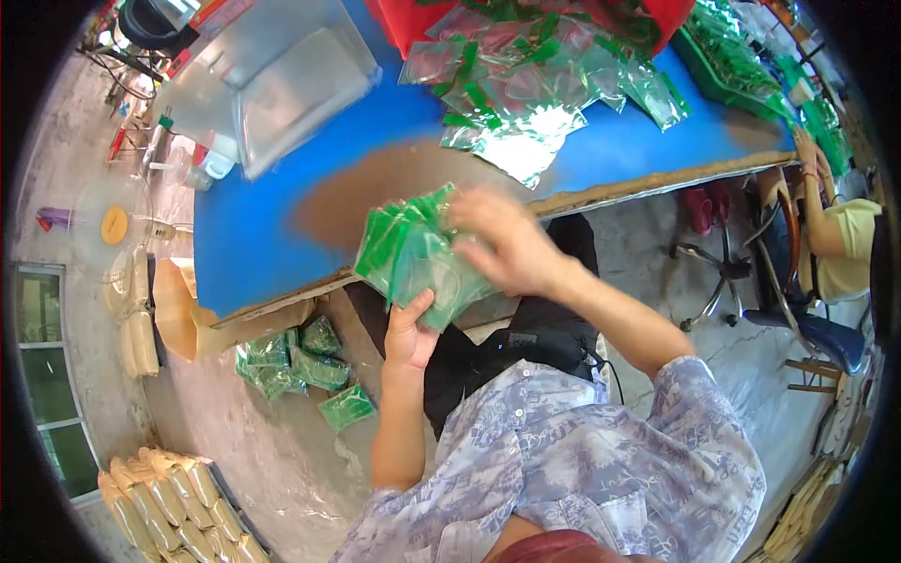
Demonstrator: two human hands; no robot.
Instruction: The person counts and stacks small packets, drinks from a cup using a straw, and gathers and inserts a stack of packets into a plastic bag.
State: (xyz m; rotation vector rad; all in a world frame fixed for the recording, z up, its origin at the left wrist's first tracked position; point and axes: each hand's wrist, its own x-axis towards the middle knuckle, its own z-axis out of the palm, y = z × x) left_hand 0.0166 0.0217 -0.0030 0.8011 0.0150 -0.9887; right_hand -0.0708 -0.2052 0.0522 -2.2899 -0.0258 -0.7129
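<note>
My left hand [410, 330] grips a fanned stack of clear plastic packets with green ends [404, 249] from below, thumb on the near face. The stack is held up in front of the table's edge, above my lap. My right hand [507, 239] is at the upper right side of the stack, its fingers smeared by motion. Whether it pinches a packet cannot be made out. Beyond both hands, a loose heap of similar clear and green packets [526, 84] spills from a red container [399, 26] onto the blue table [253, 225].
Clear plastic sheets [300, 94] lie at the table's far left. A green basket [723, 80] stands at the right, near another person's hand [809, 155]. Bundled green packets [319, 361] are on the floor at left. Wheeled chairs [723, 272] stand at right.
</note>
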